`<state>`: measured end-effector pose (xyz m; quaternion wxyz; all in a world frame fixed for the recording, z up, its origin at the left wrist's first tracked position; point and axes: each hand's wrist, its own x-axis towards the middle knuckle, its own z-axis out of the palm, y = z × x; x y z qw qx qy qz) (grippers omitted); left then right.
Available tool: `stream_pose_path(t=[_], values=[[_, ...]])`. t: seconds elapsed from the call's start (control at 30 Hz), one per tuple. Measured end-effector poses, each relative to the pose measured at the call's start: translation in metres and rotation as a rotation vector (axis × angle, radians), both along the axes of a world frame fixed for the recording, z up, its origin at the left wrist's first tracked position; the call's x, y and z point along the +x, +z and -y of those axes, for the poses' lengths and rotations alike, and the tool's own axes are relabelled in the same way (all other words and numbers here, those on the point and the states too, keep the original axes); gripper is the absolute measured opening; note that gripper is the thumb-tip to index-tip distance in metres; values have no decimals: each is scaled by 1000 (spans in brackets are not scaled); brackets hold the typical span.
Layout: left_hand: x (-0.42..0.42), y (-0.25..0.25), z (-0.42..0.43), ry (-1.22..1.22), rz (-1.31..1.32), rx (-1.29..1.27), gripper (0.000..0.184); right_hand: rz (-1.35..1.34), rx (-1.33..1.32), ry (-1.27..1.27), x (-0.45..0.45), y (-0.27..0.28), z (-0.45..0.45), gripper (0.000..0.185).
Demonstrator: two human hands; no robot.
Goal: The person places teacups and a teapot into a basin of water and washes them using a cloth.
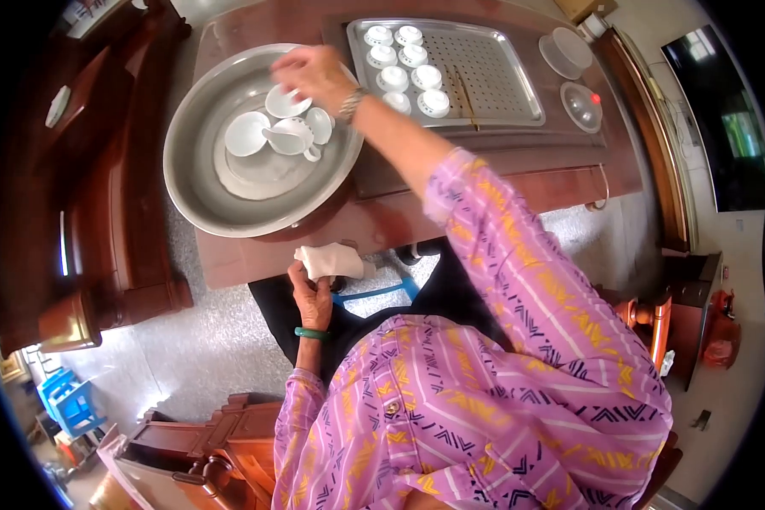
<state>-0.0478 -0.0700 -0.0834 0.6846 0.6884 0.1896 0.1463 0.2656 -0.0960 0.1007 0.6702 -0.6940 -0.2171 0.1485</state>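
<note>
Past my shirt (459,399), left hand (314,299) grips cloth (333,260), right hand (317,75) I cannot tell; eight cups (427,77) on tray (500,78) seem done, four pieces (246,134) in basin (197,174) left.

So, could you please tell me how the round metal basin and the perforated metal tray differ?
The basin is round and deep; the tray is rectangular and shallow. The tray's floor is dotted with holes; the basin's looks plain. The basin holds a white pitcher among other white dishes; the tray carries white cups in two rows. Both are silvery and sit on the table.
</note>
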Motion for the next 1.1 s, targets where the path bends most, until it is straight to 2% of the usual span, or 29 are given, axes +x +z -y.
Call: stream_pose_path(t=[0.03, 0.07, 0.1, 0.13, 0.17, 0.23, 0.33, 0.47, 0.67, 0.8, 0.87, 0.93, 0.97, 1.03, 1.07, 1.1], values=[[-1, -2, 0, 9, 4, 34, 40, 521, -218, -243, 20, -11, 19, 19], [-1, -1, -1, 7, 3, 32, 40, 552, -293, -324, 39, -18, 40, 22], [-1, 0, -1, 7, 7, 32, 40, 696, -506, -451, 39, -10, 66, 23], [0, 2, 0, 9, 12, 31, 40, 696, -768, -509, 42, -9, 90, 28], [0, 3, 1, 7, 12, 25, 40, 719, -920, -474, 52, -19, 115, 35], [1, 5, 1, 18, 7, 47, 40, 511, -1219, -421, 47, -22, 141, 43], [1, 0, 0, 4, 5, 26, 40, 522, -1359, -423, 43, -48, 155, 46], [0, 0, -1, 9, -11, 36, 40, 517, -1370, -491, 42, -71, 152, 45], [0, 0, -1, 15, -16, 45, 39, 378, -1321, -445, 62, -61, 159, 43], [-2, 1, -1, 10, -29, 32, 40, 377, -1307, -436, 61, -48, 160, 41], [0, 6, 0, 14, -40, 12, 41, 454, -1301, -416, 72, -59, 167, 39], [-1, 1, -1, 15, 4, 37, 42, 352, -1044, -533, 78, -61, 173, 39], [0, 2, 0, 20, 11, 14, 42, 365, -1042, -504, 83, -60, 176, 39], [0, 9, 0, 18, -4, 68, 41, 333, -672, -661, 81, -54, 169, 41], [1, 14, 1, 36, 1, 83, 41, 336, -669, -634, 77, -51, 159, 41], [1, 12, 1, 42, -18, 101, 42, 156, -364, -482, 64, -35, 147, 40]])
